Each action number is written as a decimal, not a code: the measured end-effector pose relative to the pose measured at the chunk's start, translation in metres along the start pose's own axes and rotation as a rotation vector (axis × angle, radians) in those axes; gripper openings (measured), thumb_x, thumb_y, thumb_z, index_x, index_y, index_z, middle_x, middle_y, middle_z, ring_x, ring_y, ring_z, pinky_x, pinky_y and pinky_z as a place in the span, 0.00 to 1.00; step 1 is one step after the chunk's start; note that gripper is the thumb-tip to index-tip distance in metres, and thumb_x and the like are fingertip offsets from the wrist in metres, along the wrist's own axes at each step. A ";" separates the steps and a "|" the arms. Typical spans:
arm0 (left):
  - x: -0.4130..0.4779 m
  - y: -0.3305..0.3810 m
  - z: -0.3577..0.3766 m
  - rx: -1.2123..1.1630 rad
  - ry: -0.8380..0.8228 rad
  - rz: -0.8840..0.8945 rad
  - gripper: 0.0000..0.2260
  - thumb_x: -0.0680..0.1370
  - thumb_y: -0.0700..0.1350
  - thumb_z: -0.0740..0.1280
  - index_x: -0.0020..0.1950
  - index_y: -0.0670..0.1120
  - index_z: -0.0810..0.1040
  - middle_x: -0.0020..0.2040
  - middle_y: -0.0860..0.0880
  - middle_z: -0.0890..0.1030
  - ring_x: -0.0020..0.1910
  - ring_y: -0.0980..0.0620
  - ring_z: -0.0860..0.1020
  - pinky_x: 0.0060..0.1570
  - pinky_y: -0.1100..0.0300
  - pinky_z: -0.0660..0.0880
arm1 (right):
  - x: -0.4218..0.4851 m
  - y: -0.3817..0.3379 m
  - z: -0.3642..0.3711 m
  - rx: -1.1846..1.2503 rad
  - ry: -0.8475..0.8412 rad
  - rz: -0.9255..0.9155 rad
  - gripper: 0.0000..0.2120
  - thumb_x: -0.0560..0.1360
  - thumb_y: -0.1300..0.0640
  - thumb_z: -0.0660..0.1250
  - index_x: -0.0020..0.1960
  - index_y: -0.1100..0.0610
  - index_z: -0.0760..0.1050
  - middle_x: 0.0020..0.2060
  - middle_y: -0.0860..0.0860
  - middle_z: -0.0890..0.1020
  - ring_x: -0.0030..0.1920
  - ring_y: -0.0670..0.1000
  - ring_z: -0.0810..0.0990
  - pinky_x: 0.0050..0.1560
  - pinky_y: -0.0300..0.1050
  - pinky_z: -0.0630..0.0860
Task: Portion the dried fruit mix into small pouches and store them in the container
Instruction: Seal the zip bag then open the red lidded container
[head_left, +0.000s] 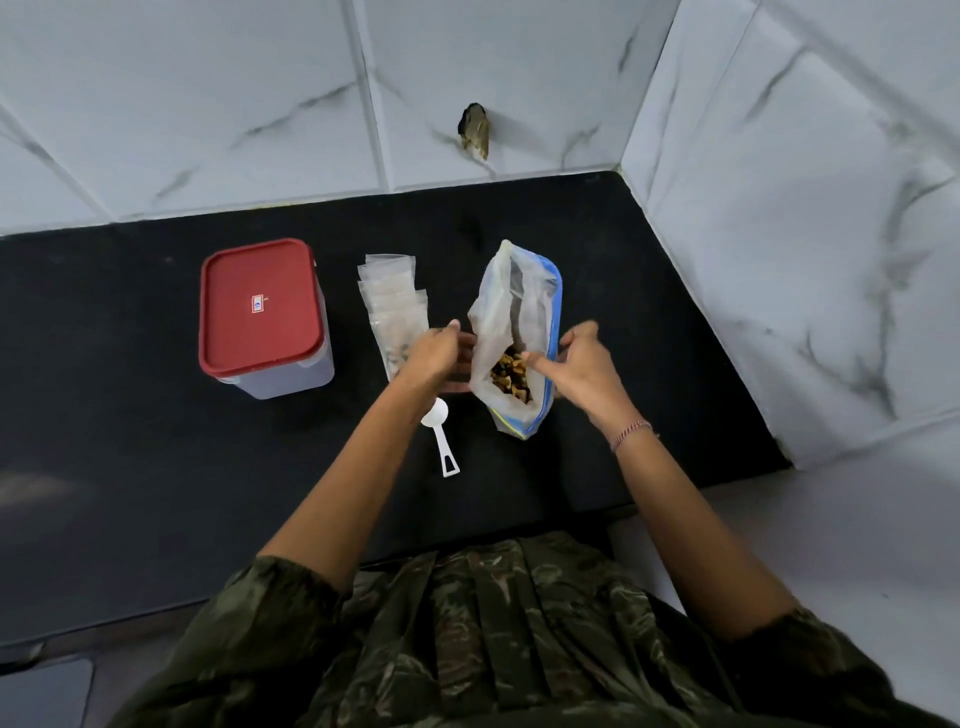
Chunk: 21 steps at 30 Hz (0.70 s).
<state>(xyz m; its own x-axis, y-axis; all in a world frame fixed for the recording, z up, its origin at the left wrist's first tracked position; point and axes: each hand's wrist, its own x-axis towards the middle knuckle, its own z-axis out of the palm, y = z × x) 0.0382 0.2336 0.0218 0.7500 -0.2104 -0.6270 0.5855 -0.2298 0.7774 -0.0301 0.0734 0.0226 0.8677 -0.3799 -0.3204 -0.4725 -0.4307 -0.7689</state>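
A large clear zip bag (511, 306) with a blue seal stands open on the black counter, with dried fruit mix (510, 375) showing at its bottom. My left hand (439, 356) grips the bag's left edge. My right hand (579, 364) pinches the right edge and holds the mouth apart. A stack of small clear pouches (392, 301) lies just left of the bag, partly under my left hand. A white plastic scoop (440, 435) rests on the counter below my left hand. The container (262, 317), closed with a red lid, stands at the left.
The black counter (130, 467) ends at a marble-tiled wall behind and another wall at the right. A dark hole (474, 130) marks the back wall. My camouflage-patterned clothing fills the bottom of the view.
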 end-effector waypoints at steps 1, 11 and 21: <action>-0.001 -0.004 0.001 -0.128 -0.012 -0.047 0.18 0.85 0.47 0.50 0.50 0.40 0.76 0.43 0.44 0.78 0.40 0.50 0.77 0.37 0.57 0.78 | -0.005 0.008 0.005 -0.003 -0.026 0.030 0.20 0.71 0.49 0.72 0.52 0.55 0.65 0.46 0.50 0.76 0.44 0.48 0.79 0.44 0.47 0.80; -0.011 -0.026 0.012 -0.219 -0.148 -0.126 0.10 0.80 0.31 0.59 0.59 0.38 0.73 0.30 0.48 0.80 0.27 0.57 0.78 0.26 0.67 0.77 | -0.018 0.027 0.025 0.507 -0.074 0.345 0.05 0.77 0.61 0.65 0.51 0.57 0.70 0.51 0.54 0.77 0.44 0.49 0.79 0.32 0.41 0.78; -0.015 -0.023 0.015 -0.342 -0.151 -0.031 0.05 0.78 0.39 0.66 0.43 0.46 0.74 0.39 0.49 0.79 0.38 0.53 0.78 0.34 0.62 0.80 | -0.025 0.018 0.009 0.987 -0.182 0.461 0.06 0.76 0.63 0.67 0.49 0.54 0.75 0.43 0.52 0.82 0.41 0.49 0.80 0.36 0.42 0.76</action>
<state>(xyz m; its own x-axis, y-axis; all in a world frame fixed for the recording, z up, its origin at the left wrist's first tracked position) 0.0085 0.2280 0.0128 0.6912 -0.3523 -0.6310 0.6955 0.0871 0.7132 -0.0592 0.0824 0.0115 0.6883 -0.1751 -0.7040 -0.4961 0.5944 -0.6329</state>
